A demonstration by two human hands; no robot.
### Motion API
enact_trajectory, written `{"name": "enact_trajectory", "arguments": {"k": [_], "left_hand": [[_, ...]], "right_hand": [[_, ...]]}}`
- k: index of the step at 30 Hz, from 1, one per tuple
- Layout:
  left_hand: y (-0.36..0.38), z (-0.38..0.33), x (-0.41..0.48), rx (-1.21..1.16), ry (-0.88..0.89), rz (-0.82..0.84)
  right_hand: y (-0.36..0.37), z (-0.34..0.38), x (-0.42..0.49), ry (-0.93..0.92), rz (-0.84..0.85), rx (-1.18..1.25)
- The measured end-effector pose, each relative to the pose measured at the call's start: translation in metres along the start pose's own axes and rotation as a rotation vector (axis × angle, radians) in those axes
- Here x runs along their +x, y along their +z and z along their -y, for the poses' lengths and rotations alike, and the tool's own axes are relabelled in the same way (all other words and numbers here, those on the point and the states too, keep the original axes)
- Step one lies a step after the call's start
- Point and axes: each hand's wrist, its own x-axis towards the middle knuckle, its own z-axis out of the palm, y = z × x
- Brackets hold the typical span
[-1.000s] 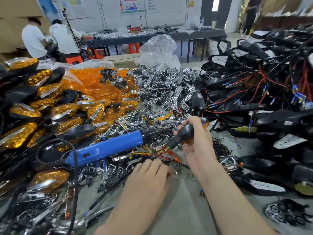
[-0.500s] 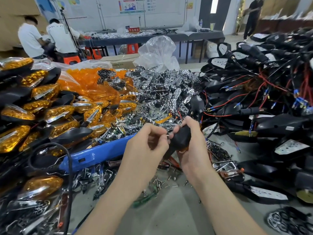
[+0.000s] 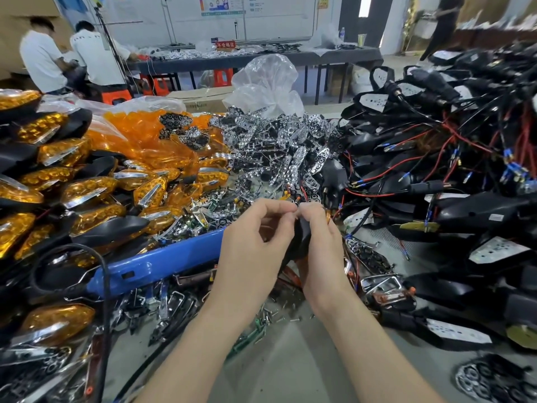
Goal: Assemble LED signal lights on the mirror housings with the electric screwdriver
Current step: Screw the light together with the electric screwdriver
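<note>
The person's right hand (image 3: 322,245) is wrapped around a small black plastic signal-light housing (image 3: 300,237) and holds it upright above the grey tabletop (image 3: 290,370), in the middle of the bench. The left hand (image 3: 255,242) has its fingers curled, with thumb and forefinger pinching the top end of that housing, right against the right fingertips. Whether something smaller sits in the pinch I cannot tell.

The blue electric screwdriver (image 3: 157,263) lies unheld on the bench just left of the left wrist. Its black cable (image 3: 106,286) loops down toward the near edge. Loose screws (image 3: 286,315) are scattered under the 2 wrists.

To the left is a heap of amber-lensed signal lights in black shells (image 3: 87,193). Behind the hands is a mound of chrome reflector inserts (image 3: 279,149), with a clear plastic bag (image 3: 267,82) rising beyond it. To the right, black housings trailing red and black wires (image 3: 436,170) are piled high.

At the far left, 2 people in white shirts (image 3: 43,56) stand by another table.
</note>
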Motion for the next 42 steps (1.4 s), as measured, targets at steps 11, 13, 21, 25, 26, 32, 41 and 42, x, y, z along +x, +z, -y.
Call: {"name": "enact_trajectory", "arguments": {"k": [11,13,21,25,26,32,41,42], "left_hand": [[0.005,0.005,-0.007,0.05,0.004,-0.022],[0.006,0.005,-0.007,0.049,0.014,-0.021],[0.015,0.007,-0.016,0.197,0.171,-0.019],[0.015,0.008,-0.02,0.171,0.17,0.016],[0.014,0.009,-0.02,0.168,0.16,-0.001],[0.013,0.01,-0.022,0.259,0.191,0.027],[-0.01,-0.011,-0.033,-0.201,-0.323,-0.159],[-0.017,-0.011,-0.037,-0.31,-0.407,-0.23]], "right_hand": [[0.002,0.0,-0.004,-0.031,0.04,0.074],[0.002,0.001,-0.004,-0.025,0.033,0.081],[-0.001,0.002,-0.001,0.103,-0.032,0.133],[-0.002,0.007,-0.001,0.203,-0.025,0.17],[-0.002,0.008,-0.001,0.233,-0.02,0.181],[-0.002,0.008,-0.002,0.225,-0.035,0.181],[0.005,0.004,0.001,0.193,-0.023,0.008],[0.007,0.004,0.001,0.171,-0.019,-0.012]]}}
